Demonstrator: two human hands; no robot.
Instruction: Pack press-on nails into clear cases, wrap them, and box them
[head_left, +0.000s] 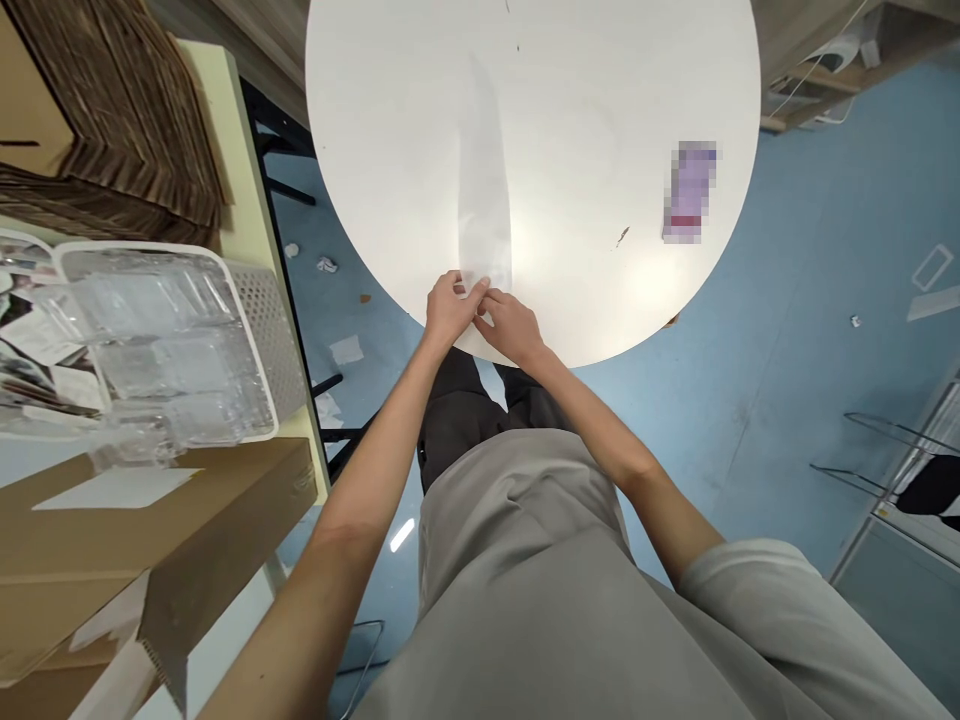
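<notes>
Remote feed, biggest first. I've got a blue floor around a round white tabletop, my reference. Left of it runs a pale yellow work surface. A large brown cardboard box sits left of the tabletop, on my body's side. Farther off on that left side: a stack of folded brown cardboard sheets. Also left: a white perforated plastic basket packed with clear plastic boxes.

Working piece: a long, narrow, translucent whitish film strip. It lies on the tabletop, running from its near edge toward its far side. A pixelated purple oblong item is by the tabletop's right edge; can't identify it.

Both hands are at the tabletop's near edge, meeting over the strip's near end. My left hand is closed on the film, thumb on top. My right hand has bent fingers against the left thumb; can't tell if it's gripping film.

Smallest: a crumpled white scrap on the floor left of the tabletop, a brown fleck on the tabletop's right half.
</notes>
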